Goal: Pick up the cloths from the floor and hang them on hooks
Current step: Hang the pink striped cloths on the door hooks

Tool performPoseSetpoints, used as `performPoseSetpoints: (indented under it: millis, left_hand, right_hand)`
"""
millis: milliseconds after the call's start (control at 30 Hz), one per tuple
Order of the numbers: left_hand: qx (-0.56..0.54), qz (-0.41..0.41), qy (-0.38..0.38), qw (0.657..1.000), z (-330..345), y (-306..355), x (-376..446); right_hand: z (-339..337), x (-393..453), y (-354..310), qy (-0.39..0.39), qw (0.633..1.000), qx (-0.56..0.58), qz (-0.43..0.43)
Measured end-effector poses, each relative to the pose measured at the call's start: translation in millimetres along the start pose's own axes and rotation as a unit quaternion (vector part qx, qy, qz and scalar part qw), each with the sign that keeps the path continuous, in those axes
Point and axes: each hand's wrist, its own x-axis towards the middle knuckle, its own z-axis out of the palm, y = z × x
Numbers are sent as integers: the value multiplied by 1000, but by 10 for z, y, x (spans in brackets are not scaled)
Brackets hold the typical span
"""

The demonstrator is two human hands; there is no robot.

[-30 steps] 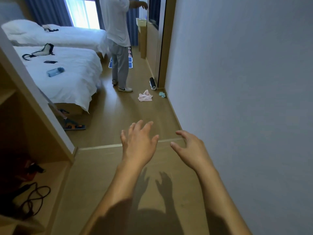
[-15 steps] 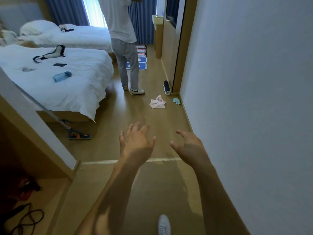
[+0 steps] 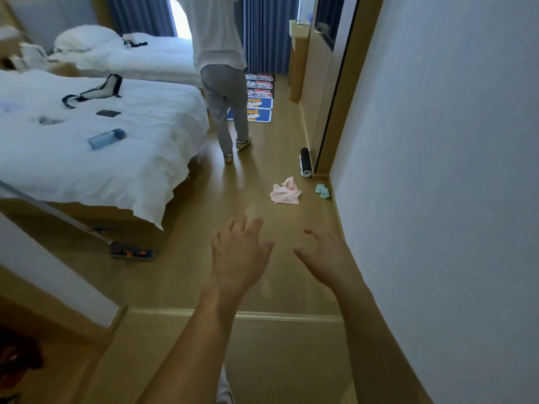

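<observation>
Cloths are seen on the wooden floor (image 3: 180,275), none yet lifted. A pink cloth (image 3: 285,191) lies crumpled in the open walkway; a smaller teal cloth (image 3: 322,191) lies just beside the wall (image 3: 437,170), at the skirting. The two are near each other but apart. A dark rolled item (image 3: 305,162) lies just beyond the teal one, by the door frame.

Both hands are held out ahead at mid-height, well short of the cloths. The left hand (image 3: 237,255) is spread wide, fingers straight, holding nothing. The right hand (image 3: 326,256) is empty too, fingers loosely curved (thumb stuck out toward the left hand).

Farther out: a bed (image 3: 140,158) with white covers to the left, carrying a blue bottle (image 3: 106,138), a dark flat device and a strap. A mop head (image 3: 131,253) rests on the floor by the bed corner. A second person (image 3: 223,68) stands beyond the cloths, facing away.

Progress is judged as nil: approach stage only. Both pickups and both hangings remain. No hooks are visible in this view, so their location cannot be stated.
</observation>
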Motion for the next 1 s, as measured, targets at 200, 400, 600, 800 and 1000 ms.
performPoseSetpoints:
  millis: [200,400,600,800,1000]
  left_hand:
    - [3,25,-46,999,167,-111,1302]
    - [5,78,-76,994,25,-169,2720]
    - [-3,98,-115,988,112,-216,3765]
    - [3,98,-138,986,447,-277,4636]
    - [10,88,-124,988,771,-258,5733]
  right_hand:
    - [-2,1128,-79,18,999,-23,38]
    - [-73,2320,-418,33,996,-30,75]
    - [-47,3221,-539,37,994,-30,94]
    - [-6,4122,-495,37,993,-19,112]
    - [-35,5332,-375,10,996,13,87]
